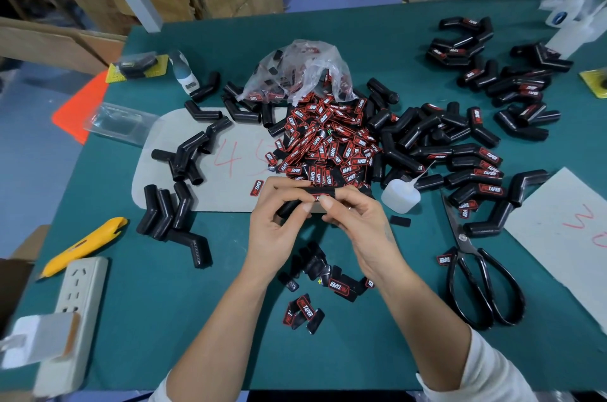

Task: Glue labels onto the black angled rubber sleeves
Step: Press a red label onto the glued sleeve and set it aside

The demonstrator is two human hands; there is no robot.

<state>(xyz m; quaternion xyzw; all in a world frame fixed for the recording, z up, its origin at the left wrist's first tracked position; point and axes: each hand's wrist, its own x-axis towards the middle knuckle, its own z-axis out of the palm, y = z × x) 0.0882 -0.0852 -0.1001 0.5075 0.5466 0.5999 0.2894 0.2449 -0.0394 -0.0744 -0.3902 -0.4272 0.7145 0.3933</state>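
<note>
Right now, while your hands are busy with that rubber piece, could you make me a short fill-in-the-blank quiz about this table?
1. Both hands, left hand and right hand, hold one black ____.
2. The table is covered in ____ cloth.
3. The utility knife at the left has a ____ body.
4. The scissors lie to the ____ of the hands.

Missing words: sleeve; green; yellow; right

Both hands hold one black angled sleeve (pixel 297 202) above the green tabletop (pixel 164 303): the left hand (pixel 274 227) grips its lower end, the right hand (pixel 358 221) pinches a label (pixel 320 197) against its upper part. A heap of labels (pixel 325 138) lies just beyond.
</note>
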